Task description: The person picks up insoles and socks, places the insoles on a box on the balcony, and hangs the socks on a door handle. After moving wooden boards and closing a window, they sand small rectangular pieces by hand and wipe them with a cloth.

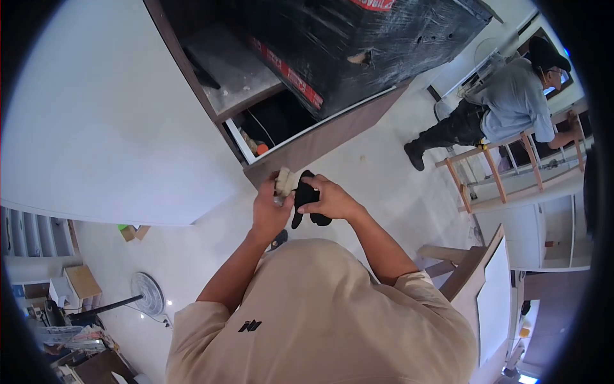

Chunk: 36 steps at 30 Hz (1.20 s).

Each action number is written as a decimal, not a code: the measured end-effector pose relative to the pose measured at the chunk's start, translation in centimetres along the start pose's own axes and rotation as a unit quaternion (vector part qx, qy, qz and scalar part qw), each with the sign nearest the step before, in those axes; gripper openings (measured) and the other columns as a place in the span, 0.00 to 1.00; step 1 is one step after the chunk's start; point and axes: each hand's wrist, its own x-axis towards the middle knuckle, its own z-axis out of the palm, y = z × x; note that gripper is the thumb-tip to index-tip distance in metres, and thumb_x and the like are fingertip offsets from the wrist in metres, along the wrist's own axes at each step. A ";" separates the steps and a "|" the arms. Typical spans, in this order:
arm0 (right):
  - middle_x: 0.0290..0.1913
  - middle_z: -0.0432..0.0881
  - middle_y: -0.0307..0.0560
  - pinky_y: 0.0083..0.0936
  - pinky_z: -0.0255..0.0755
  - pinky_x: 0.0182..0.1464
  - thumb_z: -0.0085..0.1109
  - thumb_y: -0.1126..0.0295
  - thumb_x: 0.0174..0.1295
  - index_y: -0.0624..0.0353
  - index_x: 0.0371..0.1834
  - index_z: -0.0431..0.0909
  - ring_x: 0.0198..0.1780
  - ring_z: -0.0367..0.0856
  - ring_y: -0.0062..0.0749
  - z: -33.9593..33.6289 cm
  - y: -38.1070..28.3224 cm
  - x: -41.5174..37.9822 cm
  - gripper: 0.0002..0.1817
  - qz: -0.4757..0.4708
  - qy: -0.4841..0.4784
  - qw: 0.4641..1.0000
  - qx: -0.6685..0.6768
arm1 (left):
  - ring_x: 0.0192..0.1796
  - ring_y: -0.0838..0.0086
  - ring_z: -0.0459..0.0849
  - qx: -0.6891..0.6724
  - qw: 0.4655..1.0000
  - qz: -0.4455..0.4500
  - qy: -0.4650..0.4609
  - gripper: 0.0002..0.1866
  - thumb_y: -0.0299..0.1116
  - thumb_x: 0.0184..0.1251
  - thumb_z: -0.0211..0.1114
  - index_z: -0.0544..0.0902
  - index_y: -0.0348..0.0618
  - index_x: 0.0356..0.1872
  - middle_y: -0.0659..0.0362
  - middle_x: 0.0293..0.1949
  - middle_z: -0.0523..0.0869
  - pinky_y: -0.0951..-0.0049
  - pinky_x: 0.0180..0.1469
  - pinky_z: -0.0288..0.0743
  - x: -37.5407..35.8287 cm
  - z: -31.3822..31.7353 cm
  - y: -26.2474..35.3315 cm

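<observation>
Both of my hands are in front of my chest, close together. A crumpled cream-coloured item (285, 182), perhaps cloth or a glove, is held in my left hand (271, 206), whose fingers are bent around it. My right hand (329, 198) grips a black item (306, 200) that looks like a glove, with finger-like parts hanging down. The black item lies right beside my left fingertips; whether they touch it I cannot tell.
Ahead stands a brown cabinet (339, 137) bearing a large black-wrapped load (332, 57). A large white panel (121, 121) is at the left, a fan (148, 294) at the lower left. Right, a person (511, 96) leans over a wooden frame (492, 173); a table (470, 265) stands nearer.
</observation>
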 end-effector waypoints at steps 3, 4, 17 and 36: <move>0.54 0.76 0.57 0.33 0.71 0.58 0.75 0.56 0.42 0.62 0.62 0.72 0.54 0.79 0.48 0.7 -0.1 -0.8 0.42 -0.028 0.054 0.997 -0.041 | 0.51 0.50 0.82 0.013 0.997 -0.036 -0.072 0.24 0.35 0.58 0.71 0.74 0.37 0.53 0.43 0.53 0.79 0.60 0.50 0.77 -0.8 1.3 2.0; 0.53 0.77 0.57 0.33 0.72 0.57 0.75 0.56 0.42 0.62 0.61 0.72 0.53 0.79 0.48 1.3 0.8 -0.7 0.41 -0.031 0.069 0.996 -0.046 | 0.52 0.49 0.81 -0.009 0.996 -0.002 -0.086 0.24 0.35 0.58 0.71 0.74 0.37 0.52 0.42 0.54 0.79 0.60 0.52 0.76 -1.0 1.7 1.8; 0.40 0.84 0.50 0.33 0.76 0.48 0.56 0.65 0.60 0.68 0.44 0.78 0.42 0.83 0.38 -3.4 4.4 -2.8 0.16 0.054 0.252 0.817 0.515 | 0.57 0.60 0.79 -0.095 0.971 -0.132 -0.174 0.24 0.38 0.66 0.67 0.75 0.36 0.59 0.48 0.58 0.78 0.61 0.53 0.78 -0.1 0.0 -2.2; 0.44 0.83 0.52 0.34 0.78 0.49 0.57 0.65 0.62 0.69 0.48 0.76 0.45 0.84 0.39 -5.2 5.2 -2.2 0.18 0.075 0.135 0.838 0.523 | 0.41 0.74 0.82 -0.184 0.941 -0.181 -0.219 0.16 0.36 0.62 0.69 0.82 0.34 0.45 0.56 0.36 0.85 0.73 0.45 0.74 0.2 0.7 -2.9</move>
